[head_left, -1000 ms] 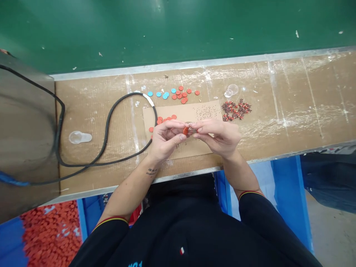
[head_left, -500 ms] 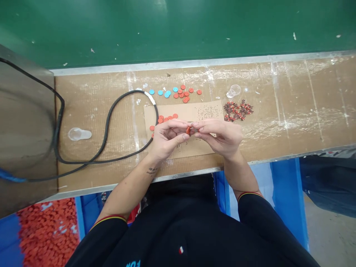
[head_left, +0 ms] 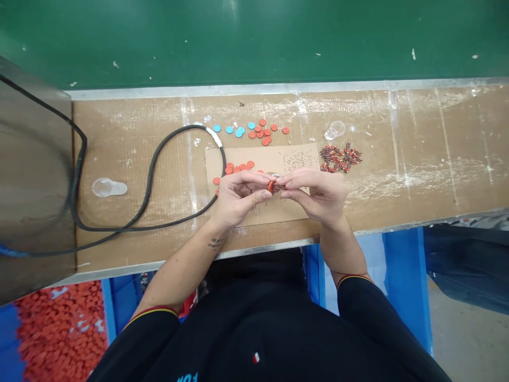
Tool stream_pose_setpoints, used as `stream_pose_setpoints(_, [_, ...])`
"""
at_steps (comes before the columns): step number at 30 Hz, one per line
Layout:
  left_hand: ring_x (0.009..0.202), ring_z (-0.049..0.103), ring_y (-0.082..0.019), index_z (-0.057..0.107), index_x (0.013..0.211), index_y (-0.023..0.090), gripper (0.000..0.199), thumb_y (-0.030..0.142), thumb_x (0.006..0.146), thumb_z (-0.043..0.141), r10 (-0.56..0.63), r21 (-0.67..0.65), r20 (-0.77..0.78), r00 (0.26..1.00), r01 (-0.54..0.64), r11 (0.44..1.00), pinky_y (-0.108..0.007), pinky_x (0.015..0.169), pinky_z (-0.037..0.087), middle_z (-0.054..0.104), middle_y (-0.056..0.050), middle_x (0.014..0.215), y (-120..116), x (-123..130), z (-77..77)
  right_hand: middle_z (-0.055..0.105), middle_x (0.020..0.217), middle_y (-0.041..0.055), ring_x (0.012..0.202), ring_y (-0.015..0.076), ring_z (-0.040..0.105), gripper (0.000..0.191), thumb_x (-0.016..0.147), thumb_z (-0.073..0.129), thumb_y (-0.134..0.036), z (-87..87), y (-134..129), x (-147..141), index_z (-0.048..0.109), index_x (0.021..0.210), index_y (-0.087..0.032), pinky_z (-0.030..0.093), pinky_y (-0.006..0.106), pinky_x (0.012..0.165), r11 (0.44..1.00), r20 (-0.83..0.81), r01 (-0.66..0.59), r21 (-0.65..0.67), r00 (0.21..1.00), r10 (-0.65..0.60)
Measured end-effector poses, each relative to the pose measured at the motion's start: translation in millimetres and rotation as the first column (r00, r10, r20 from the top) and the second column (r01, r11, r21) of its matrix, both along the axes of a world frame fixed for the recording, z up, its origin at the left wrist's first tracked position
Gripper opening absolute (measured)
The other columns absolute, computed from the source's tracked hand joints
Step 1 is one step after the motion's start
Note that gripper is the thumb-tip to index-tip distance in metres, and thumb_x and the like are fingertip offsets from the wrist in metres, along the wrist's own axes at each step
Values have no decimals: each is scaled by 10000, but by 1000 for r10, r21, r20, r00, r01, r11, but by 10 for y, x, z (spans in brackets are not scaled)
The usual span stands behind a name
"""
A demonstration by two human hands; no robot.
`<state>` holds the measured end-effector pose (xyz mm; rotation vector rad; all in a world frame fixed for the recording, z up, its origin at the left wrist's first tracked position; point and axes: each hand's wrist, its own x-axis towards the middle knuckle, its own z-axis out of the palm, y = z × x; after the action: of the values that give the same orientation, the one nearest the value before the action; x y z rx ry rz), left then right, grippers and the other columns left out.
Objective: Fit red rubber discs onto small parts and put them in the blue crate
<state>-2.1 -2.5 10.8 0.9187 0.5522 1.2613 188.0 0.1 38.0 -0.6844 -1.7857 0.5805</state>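
Observation:
My hands meet over a brown cardboard sheet point(head_left: 262, 156) on the bench. Between their fingertips is a small orange disc point(head_left: 271, 186) with a thin metal-and-dark piece against it, too small to make out clearly. My left hand point(head_left: 240, 197) and my right hand point(head_left: 318, 195) both pinch this assembly. Several orange discs point(head_left: 238, 168) lie on the sheet beside my left hand. Tiny dark bits point(head_left: 296, 158) are scattered on it near my right hand. Beyond the sheet are blue discs point(head_left: 234, 130), more orange discs point(head_left: 260, 132) and a heap of small red-and-black parts point(head_left: 340, 158).
A black cable point(head_left: 150, 178) loops across the cardboard-covered bench top point(head_left: 413, 159), near a transparent plastic scoop point(head_left: 108, 187). Another transparent scoop point(head_left: 336, 130) sits further right. A green panel point(head_left: 254, 37) rises behind. Below the bench, a blue crate holds many orange discs point(head_left: 59, 334).
The view has drifted slightly, and my hands sit a little further right in the picture. Both still pinch the small orange disc and its metal piece.

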Motion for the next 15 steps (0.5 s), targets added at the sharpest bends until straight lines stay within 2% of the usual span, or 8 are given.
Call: stream_pose_setpoints(15, [873,831,-151,852,843,279,157,211,762,968,113,84,-19,993,-111,990,-202,774,697,855,-19,952,-24,45,-35,867,940,-15,889,152,841,193,877,840,-162,-48,-13,-16,787,1034,-261,704,272,803,1000,-56,-16,-23,998,15])
